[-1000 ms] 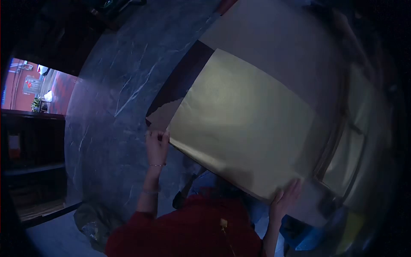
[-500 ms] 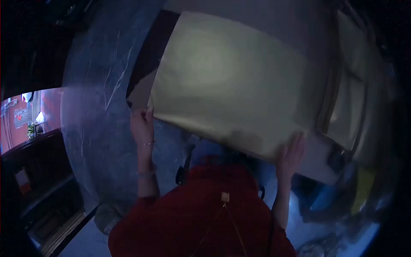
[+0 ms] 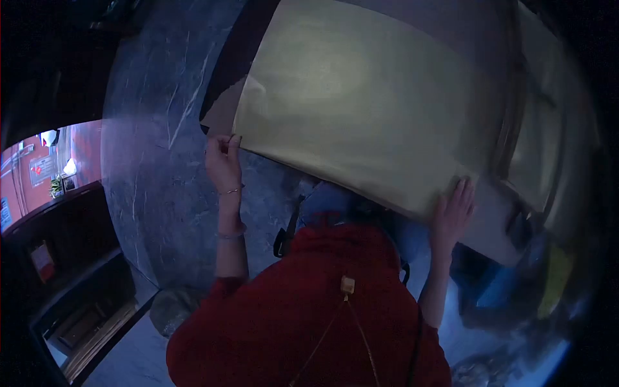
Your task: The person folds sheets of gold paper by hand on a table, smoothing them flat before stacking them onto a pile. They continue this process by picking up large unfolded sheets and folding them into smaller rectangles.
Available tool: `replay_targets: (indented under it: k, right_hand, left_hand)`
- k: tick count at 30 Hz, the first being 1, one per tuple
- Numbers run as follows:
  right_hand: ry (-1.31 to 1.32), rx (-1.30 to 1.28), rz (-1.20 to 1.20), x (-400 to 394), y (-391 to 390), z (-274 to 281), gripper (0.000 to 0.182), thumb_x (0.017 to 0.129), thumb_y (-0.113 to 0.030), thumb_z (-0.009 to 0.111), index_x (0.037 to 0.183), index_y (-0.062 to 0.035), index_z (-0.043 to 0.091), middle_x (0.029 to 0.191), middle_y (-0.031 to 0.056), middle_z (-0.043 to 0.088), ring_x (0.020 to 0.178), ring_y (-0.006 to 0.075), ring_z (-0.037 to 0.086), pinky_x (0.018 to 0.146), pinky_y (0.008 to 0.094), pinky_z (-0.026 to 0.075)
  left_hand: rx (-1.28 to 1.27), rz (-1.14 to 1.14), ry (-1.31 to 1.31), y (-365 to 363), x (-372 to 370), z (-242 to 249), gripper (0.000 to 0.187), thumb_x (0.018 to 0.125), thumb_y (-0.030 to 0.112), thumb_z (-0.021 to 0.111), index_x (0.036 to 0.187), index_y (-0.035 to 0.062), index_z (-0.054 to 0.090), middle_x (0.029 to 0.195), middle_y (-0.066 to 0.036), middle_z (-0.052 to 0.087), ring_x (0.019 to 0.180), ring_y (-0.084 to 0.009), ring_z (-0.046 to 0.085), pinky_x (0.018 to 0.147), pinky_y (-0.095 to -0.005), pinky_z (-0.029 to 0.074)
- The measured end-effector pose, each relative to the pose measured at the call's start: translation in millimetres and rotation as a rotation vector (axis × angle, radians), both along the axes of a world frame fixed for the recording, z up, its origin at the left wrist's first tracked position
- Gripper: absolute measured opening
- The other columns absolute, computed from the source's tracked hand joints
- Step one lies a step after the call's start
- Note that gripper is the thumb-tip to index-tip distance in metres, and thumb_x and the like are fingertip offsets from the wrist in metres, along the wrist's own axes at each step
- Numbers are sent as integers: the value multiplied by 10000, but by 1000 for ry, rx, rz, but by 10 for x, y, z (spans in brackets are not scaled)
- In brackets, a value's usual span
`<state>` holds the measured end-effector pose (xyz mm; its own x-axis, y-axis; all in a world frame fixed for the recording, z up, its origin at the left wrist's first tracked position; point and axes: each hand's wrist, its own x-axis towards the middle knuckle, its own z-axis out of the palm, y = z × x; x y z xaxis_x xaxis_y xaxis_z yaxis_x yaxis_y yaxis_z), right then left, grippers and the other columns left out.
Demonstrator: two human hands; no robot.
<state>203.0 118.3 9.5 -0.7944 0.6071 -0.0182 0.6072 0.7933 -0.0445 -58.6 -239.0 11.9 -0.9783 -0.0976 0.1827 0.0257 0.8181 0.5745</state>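
A large, smooth pale-yellow sheet point(image 3: 361, 103) lies spread in front of me, its near edge slanting down to the right. At its near left corner, my left hand point(image 3: 224, 164) has thumb and fingers closed in a pinch on the edge. My right hand point(image 3: 452, 216) rests flat near the sheet's right end, fingers stretched out over the near edge. A dark layer with a brownish-grey corner point(image 3: 225, 106) shows beyond the sheet's left side. More greyish-brown material point(image 3: 496, 226) shows to the right of my right hand.
Another yellowish sheet-like piece point(image 3: 532, 155) stands at the right, past a dark ridge point(image 3: 509, 116). The grey marbled floor point(image 3: 155, 193) runs along the left. Dark furniture point(image 3: 71, 238) stands at the far left. A yellow item point(image 3: 556, 277) is at the lower right.
The whole view has shifted, so the sheet and both hands appear higher and slightly further right. My left hand keeps its pinch at the corner; my right hand stays flat, now less blurred.
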Motion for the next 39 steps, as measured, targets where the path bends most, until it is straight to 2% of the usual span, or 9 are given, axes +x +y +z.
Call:
replay_targets:
  k: [3, 4, 11, 15, 17, 21, 25, 34, 39]
  right_hand:
    - [14, -4, 20, 17, 3, -10, 549, 969, -332, 358, 1446, -84, 246, 1509, 119, 216, 1400, 276, 177, 1111, 499, 108]
    - [18, 10, 27, 18, 0, -21, 549, 970, -333, 357, 1446, -83, 247, 1509, 120, 216, 1400, 273, 179, 1113, 494, 106]
    - [49, 16, 72, 33, 33, -52, 524, 984, -326, 323, 1452, -104, 247, 1515, 100, 212, 1394, 273, 206, 1116, 478, 114]
    - [46, 65, 77, 130, 88, -178, 507, 993, -319, 293, 1455, -115, 248, 1522, 88, 196, 1395, 276, 202, 1113, 488, 114]
    - [27, 69, 53, 133, 73, -162, 505, 995, -322, 279, 1455, -117, 248, 1523, 86, 195, 1397, 276, 198, 1113, 492, 113]
    - [-9, 83, 30, 92, 42, -165, 510, 998, -346, 245, 1456, -122, 244, 1524, 84, 193, 1398, 274, 190, 1112, 495, 111]
    - [31, 73, 34, 50, 27, -133, 510, 999, -351, 243, 1457, -125, 243, 1523, 84, 193, 1398, 273, 189, 1110, 498, 120]
    - [24, 40, 15, 43, 14, -85, 513, 996, -357, 246, 1453, -124, 252, 1522, 79, 198, 1398, 268, 190, 1112, 496, 114]
    - [49, 24, 28, 71, 29, -80, 516, 991, -346, 268, 1454, -120, 248, 1523, 85, 192, 1404, 265, 173, 1114, 496, 113]
  left_hand:
    - [-50, 66, 70, 20, 43, -25, 241, 781, 196, 724, 872, 26, 580, 732, -83, 600, 659, -181, 566, 642, -304, 463]
    - [281, 78, 61, -14, 40, -120, 302, 787, 253, 730, 880, 18, 564, 716, -39, 597, 653, -141, 559, 629, -276, 453]
    - [850, 380, -384, -13, 5, -163, 442, 739, 349, 787, 905, 29, 532, 753, -17, 572, 652, -78, 537, 605, -242, 442]
    - [781, 258, -71, -58, -29, -455, 402, 740, 274, 782, 943, 21, 543, 813, -59, 588, 732, -164, 582, 676, -301, 470]
    - [-237, 129, 539, 301, 79, -76, 346, 739, 152, 739, 1001, 22, 555, 898, -114, 582, 882, -284, 579, 816, -385, 458]
    - [28, -549, 414, 1223, 535, 243, 419, 785, 68, 625, 1190, 19, 531, 1260, -171, 509, 1227, -367, 445, 986, -450, 373]
    - [-36, -1189, -40, 2072, 1161, -108, 664, 895, 396, 476, 1426, 54, 269, 1505, -137, 205, 1406, -283, 147, 1117, -437, 160]
    - [-138, -923, -33, 1934, 1122, -157, 705, 865, 444, 504, 1418, 63, 290, 1500, -180, 184, 1392, -327, 169, 1113, -468, 162]
    - [-262, -456, -61, 1517, 782, -51, 761, 868, 417, 536, 1418, -16, 238, 1482, -247, 165, 1374, -395, 172, 1088, -492, 218]
